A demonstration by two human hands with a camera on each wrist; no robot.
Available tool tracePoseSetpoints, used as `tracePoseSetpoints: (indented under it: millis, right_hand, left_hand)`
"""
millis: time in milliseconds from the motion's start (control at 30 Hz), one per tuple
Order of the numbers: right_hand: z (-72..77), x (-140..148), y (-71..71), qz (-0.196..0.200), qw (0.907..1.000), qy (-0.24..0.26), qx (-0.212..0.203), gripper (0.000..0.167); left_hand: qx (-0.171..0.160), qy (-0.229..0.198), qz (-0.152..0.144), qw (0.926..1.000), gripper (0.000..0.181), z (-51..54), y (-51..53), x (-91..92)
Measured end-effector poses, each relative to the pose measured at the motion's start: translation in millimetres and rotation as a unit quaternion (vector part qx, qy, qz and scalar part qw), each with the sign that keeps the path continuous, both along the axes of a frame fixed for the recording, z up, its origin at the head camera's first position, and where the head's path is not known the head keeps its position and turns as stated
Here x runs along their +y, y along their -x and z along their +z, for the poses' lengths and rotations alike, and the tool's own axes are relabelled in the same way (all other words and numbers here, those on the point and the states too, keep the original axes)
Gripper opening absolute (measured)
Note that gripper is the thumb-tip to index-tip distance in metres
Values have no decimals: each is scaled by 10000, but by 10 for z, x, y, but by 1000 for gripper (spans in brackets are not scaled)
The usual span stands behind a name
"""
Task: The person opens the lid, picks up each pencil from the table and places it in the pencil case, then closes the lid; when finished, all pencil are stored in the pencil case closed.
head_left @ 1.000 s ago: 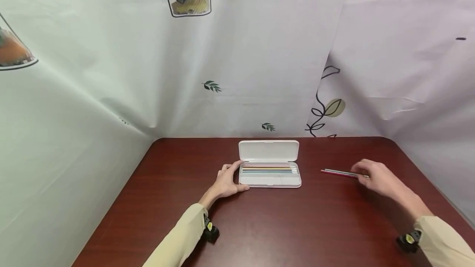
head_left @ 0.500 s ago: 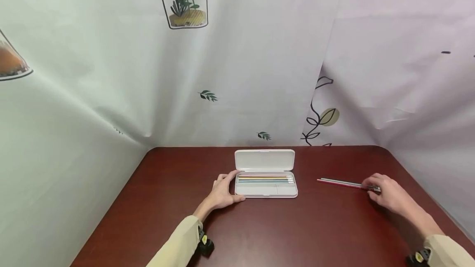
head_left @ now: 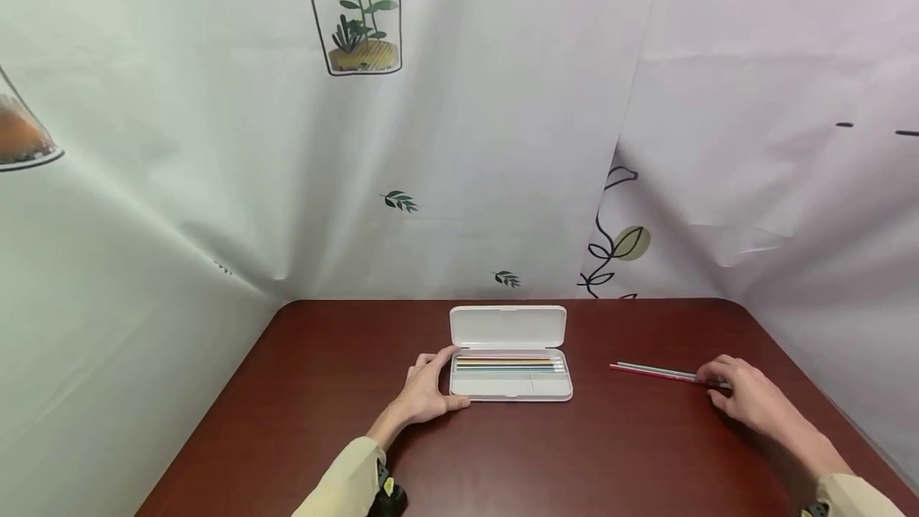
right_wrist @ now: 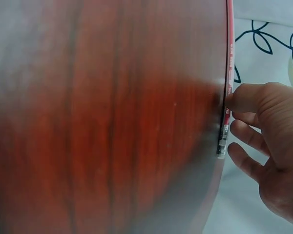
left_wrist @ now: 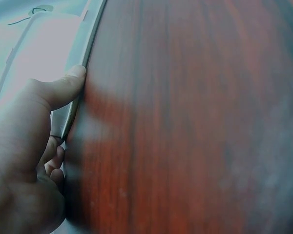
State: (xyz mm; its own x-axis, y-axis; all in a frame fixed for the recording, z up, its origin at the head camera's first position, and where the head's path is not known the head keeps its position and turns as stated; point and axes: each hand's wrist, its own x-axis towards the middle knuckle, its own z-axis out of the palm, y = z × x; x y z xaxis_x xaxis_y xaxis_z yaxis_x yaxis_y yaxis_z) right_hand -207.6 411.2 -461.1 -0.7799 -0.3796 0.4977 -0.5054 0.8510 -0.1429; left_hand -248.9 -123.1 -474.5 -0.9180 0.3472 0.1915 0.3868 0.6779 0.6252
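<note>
An open white pencil case (head_left: 511, 399) lies on the dark red-brown table, lid raised at the back. Several coloured pencils (head_left: 506, 365) lie side by side in its rear compartment. My left hand (head_left: 422, 393) grips the case's left end, thumb at the front edge and fingers at the back corner. To the right of the case, a red pencil (head_left: 649, 373) and a pale blue-green pencil (head_left: 656, 369) lie close together on the table. My right hand (head_left: 750, 396) pinches their right ends; in the right wrist view the thumb presses the red pencil (right_wrist: 229, 63) near its silvery end.
The table (head_left: 574, 461) reaches to a pale printed cloth (head_left: 502, 142) hanging behind it and along both sides. Bare tabletop lies between the case and the loose pencils.
My right hand has slid right along the loose pencils toward their ends. Both pencils and the case stay where they were, my left hand still on the case. The head view has tilted up.
</note>
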Motion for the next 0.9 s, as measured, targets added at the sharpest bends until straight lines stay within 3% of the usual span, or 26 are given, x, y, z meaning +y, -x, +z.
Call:
tracePoseSetpoints:
  millis: [200, 400, 900]
  right_hand:
    - [-24, -1, -4, -49, 9999, -13, 142, 38]
    - [-5, -34, 20, -30, 10000, -18, -82, 37]
    - [8, -38, 98, 16, 9998, -145, -100, 33]
  left_hand:
    - [-26, 23, -5, 10000, 87, -10, 3, 11]
    - [-146, -19, 60, 9999, 88, 15, -3, 1]
    - [-182, -6, 53, 9998, 87, 30, -14, -15]
